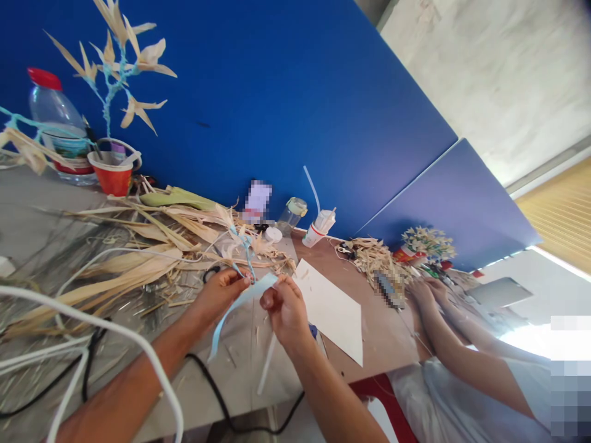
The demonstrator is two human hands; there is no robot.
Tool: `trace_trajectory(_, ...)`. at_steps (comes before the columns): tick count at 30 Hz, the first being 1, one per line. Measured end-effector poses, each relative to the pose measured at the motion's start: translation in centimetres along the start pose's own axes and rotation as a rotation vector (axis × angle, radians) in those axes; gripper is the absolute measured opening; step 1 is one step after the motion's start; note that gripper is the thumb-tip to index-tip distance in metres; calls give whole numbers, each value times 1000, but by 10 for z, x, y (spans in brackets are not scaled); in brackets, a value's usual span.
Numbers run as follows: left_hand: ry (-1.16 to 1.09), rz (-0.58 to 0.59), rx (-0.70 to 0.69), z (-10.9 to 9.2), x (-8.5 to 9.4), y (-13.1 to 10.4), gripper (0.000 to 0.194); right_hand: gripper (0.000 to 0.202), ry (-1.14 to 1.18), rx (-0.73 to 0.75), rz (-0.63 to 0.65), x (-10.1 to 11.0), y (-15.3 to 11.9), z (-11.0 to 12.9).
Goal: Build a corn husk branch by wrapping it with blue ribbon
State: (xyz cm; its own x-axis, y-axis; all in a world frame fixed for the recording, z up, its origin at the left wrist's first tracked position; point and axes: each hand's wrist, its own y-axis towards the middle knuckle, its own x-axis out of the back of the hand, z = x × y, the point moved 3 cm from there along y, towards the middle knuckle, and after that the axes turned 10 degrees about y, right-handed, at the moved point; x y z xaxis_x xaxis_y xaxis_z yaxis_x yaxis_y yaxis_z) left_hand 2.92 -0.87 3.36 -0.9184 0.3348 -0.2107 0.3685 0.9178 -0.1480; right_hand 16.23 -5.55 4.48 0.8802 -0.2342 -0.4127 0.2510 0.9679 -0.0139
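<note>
My left hand [227,288] is closed, pinching the blue-wrapped stem [250,261] of a small dried-husk flower [229,240]. My right hand [285,301] is closed on a light blue paper strip [240,301], whose loose end hangs down below my left hand. The strip meets the stem between my two hands. Beneath them is the grey tabletop [231,381]. Dried corn husks [138,271] lie in a pile to the left, and a white sheet [332,311] lies to the right of my right hand.
White cables [111,323] and a black cable [212,384] cross the left and front. Along the blue partition [277,92] stand a red cup [114,178] with husk flowers, a bottle [69,135], a jar [292,215] and a white cup [319,227]. Another person's arms [443,320] are at right.
</note>
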Motion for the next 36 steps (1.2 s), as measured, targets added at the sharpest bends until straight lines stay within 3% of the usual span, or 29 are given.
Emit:
trace_trajectory(4, -41, 3, 2, 0, 0, -2, 23, 26, 219, -110, 87, -2, 3, 11)
trace_trajectory(10, -17, 56, -53, 3, -2, -1, 30, 38, 173, -148, 170, 2, 7, 31)
trace_trajectory(16, 51, 94, -138, 7, -1, 3, 30, 34, -221, 6, 316, -14, 7, 54)
trace_trajectory(20, 24, 119, -125, 12, -2, 5, 31, 30, -495, 151, 328, -31, 13, 58)
trace_trajectory(23, -32, 147, -113, 12, -6, 5, 31, 30, -757, 323, 284, -38, 20, 57)
trace_trajectory(27, -46, 149, -107, 8, -8, 3, 35, 33, -1116, 551, 339, -47, 25, 53)
trace_trajectory(31, -74, 136, -113, 5, -9, 1, 40, 34, -1295, 588, 408, -50, 27, 47)
trace_trajectory(36, -83, 197, -140, 3, -13, -2, 39, 35, -1385, 585, 403, -50, 29, 45)
